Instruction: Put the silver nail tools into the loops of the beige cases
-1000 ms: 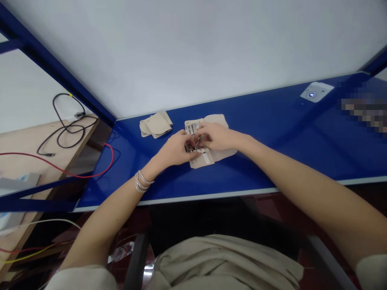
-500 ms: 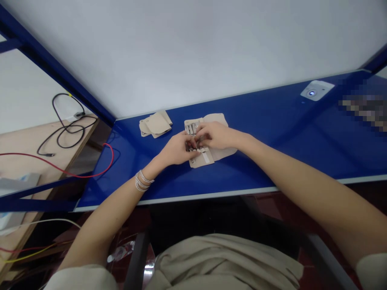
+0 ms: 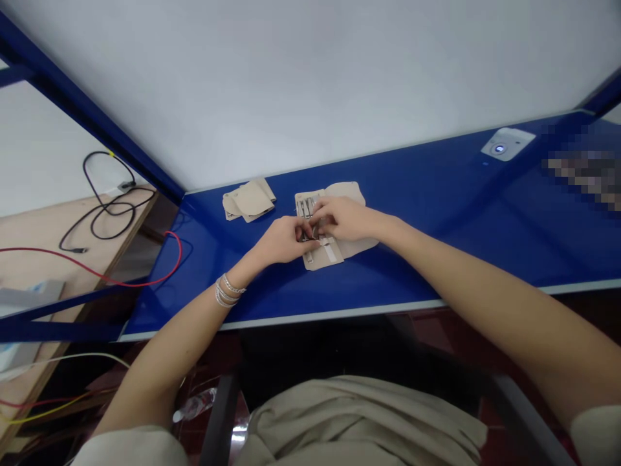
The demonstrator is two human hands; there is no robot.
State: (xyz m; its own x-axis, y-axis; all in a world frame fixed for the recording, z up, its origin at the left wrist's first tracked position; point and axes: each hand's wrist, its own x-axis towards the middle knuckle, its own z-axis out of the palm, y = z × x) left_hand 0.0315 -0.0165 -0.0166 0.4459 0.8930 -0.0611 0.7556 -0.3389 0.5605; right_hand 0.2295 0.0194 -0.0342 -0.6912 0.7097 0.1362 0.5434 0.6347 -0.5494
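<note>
A beige manicure case (image 3: 349, 247) lies unfolded on the blue table. Slim metal grooming tools (image 3: 305, 207) show in its far left part, and a pale strip (image 3: 330, 252) crosses its near part. Over the middle of the case, my left hand (image 3: 284, 241) comes in from the left with fingers bent inward. My right hand (image 3: 342, 217) reaches in from the right, its fingertips curled close to those of the left. Both hands are closed around the same small spot, where something metallic partly shows. My fingers cover what they grip, so its kind is unclear.
Several beige folded cases (image 3: 250, 199) are piled at the back left of the table (image 3: 417, 259). A white device (image 3: 508, 144) with a lit round spot sits at the back right. A red cable (image 3: 179, 249) loops over the left edge. A black cable (image 3: 104, 207) lies on the wooden side surface.
My left fingers have shifted slightly over the case. My right hand and the case stay nearly where they were.
</note>
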